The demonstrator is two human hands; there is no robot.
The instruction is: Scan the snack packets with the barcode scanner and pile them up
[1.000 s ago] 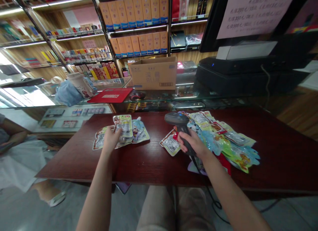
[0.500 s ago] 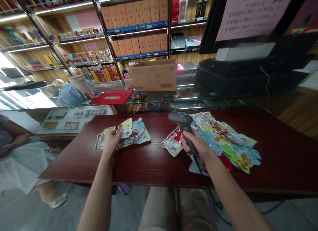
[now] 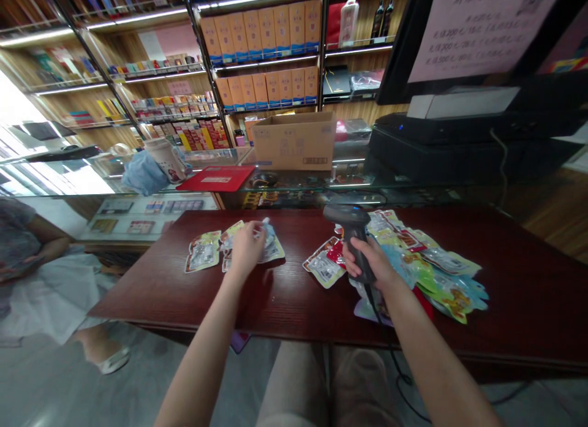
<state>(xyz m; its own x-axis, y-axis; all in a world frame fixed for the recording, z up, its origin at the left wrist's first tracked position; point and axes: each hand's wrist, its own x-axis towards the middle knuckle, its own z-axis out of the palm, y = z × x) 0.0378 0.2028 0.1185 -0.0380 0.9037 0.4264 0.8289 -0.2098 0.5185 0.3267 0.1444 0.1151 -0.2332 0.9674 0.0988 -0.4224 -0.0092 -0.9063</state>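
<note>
My right hand (image 3: 365,261) is wrapped round the handle of a dark grey barcode scanner (image 3: 346,215), held above the table with its cable hanging down. Just beneath and beside it lie a flat packet (image 3: 324,268) and a heap of colourful packets (image 3: 432,261). Over a small group of packets on the left, my left hand (image 3: 247,249) reaches with fingers apart and bent, close to a light blue spouted pouch (image 3: 270,240). It partly hides the packets below. A separate packet (image 3: 202,252) lies left of that hand.
The dark red wooden table (image 3: 285,310) meets a glass counter bearing a cardboard box (image 3: 294,142), a red mat (image 3: 215,178), a blue cloth (image 3: 144,171) and a cup (image 3: 165,160). A monitor (image 3: 399,53) stands at right. A person (image 3: 37,268) sits at left.
My left hand has let go of the packet it held, which now lies on the left group, and has moved right toward the spouted pouch. The scanner stays in my right hand.
</note>
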